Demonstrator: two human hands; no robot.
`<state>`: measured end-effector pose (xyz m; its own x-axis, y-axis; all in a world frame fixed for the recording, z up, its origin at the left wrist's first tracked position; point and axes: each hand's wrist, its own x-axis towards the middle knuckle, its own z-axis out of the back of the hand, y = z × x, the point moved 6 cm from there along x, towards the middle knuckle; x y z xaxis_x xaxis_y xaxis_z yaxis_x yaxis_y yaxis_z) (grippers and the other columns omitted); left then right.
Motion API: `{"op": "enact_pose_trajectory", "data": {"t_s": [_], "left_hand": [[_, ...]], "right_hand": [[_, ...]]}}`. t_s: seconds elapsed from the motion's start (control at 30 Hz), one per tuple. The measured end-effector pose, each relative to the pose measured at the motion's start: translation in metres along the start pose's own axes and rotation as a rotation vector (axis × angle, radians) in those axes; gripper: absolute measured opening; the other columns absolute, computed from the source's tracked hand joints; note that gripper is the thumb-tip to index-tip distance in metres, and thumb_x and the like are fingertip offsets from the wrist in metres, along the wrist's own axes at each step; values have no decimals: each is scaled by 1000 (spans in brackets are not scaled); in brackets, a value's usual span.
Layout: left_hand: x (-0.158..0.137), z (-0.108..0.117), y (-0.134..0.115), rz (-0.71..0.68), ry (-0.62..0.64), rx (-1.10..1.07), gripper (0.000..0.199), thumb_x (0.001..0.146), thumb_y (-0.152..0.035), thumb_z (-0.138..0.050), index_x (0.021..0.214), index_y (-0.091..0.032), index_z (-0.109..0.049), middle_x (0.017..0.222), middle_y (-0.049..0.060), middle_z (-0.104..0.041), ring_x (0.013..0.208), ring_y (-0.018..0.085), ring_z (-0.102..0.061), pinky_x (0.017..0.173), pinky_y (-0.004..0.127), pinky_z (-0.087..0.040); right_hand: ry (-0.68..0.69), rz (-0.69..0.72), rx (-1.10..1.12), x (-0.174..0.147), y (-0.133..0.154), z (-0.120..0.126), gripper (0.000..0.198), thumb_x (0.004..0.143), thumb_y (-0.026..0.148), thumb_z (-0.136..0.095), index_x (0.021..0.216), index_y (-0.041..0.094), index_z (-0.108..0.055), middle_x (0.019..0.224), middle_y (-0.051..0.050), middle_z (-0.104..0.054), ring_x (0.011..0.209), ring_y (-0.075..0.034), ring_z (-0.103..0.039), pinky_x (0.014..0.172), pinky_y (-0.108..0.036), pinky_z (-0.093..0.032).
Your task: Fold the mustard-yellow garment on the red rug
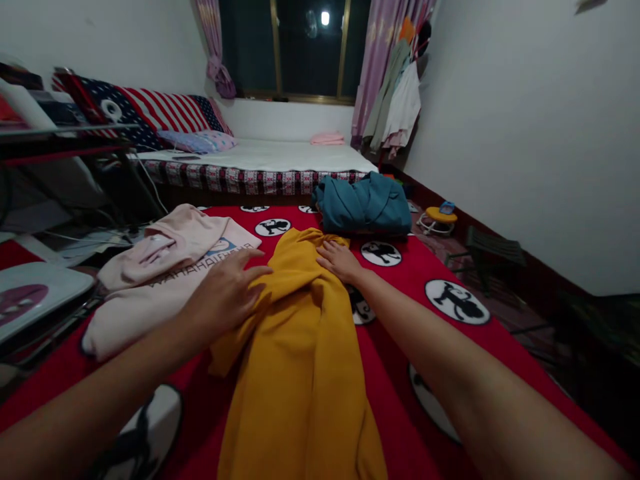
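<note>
A mustard-yellow garment [300, 347] lies lengthwise in front of me on a red cloth [395, 373] with white circles and black figures. Its near part runs out of the bottom of the view, and its far end is bunched. My right hand [341, 261] rests on that far end, palm down with fingers stretched out. At the garment's left edge is my left hand [233, 287], its fingers spread and curved beside a fold of the cloth. Left of it lies a pale pink sweatshirt [175, 267] with dark lettering. Beyond my right hand sits a folded teal garment [367, 205].
A bed [280, 157] with a white sheet stands at the back under the window. To the right are a small yellow stool [440, 215] and a dark folding stool [493, 250]. Clothes [403, 100] hang by the curtain. A cluttered table [65, 133] is at left.
</note>
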<state>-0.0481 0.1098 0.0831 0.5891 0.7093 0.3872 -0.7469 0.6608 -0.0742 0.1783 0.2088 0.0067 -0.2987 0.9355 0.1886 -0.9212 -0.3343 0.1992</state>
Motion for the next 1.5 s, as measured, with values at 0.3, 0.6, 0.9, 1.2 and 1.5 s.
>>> {"op": "enact_pose_trajectory", "data": {"t_s": [0.3,0.6,0.9,1.2,1.5], "left_hand": [[-31,-39,-89,43,205,-552,27,88,-30,-55,110,-21,-68,95,4,-70,80,17,-64,75,28,-48],[-32,-29,-100,-14,-36,-472,30,90,-22,-48,116,-18,-64,110,8,-65,99,21,-60,87,33,-47],[39,-71,-168,-707,262,7,31,82,-5,-52,102,-20,-69,114,10,-65,111,25,-52,89,34,-43],[49,-72,-129,-580,390,22,21,69,-3,-58,82,-16,-67,86,5,-65,75,18,-58,60,25,-37],[35,-24,-68,-141,-139,-375,16,71,-6,-47,78,-15,-58,83,4,-59,82,18,-56,76,29,-45]], "right_hand": [[-234,-29,424,-72,26,44,27,84,17,-56,110,11,-64,113,-11,-66,104,-20,-60,93,-31,-43],[33,-183,664,-316,97,54,37,73,6,-51,106,19,-59,98,-4,-65,90,-17,-61,82,-29,-50],[-50,-307,417,-365,137,28,66,66,12,-62,129,22,-47,134,-10,-47,124,-28,-40,105,-45,-34],[-218,-333,415,-353,135,34,29,66,0,-51,85,20,-59,96,-5,-62,92,-22,-52,82,-36,-38],[-349,-227,460,-367,147,48,13,75,12,-53,67,21,-48,66,1,-57,64,-15,-52,62,-27,-34]]}}
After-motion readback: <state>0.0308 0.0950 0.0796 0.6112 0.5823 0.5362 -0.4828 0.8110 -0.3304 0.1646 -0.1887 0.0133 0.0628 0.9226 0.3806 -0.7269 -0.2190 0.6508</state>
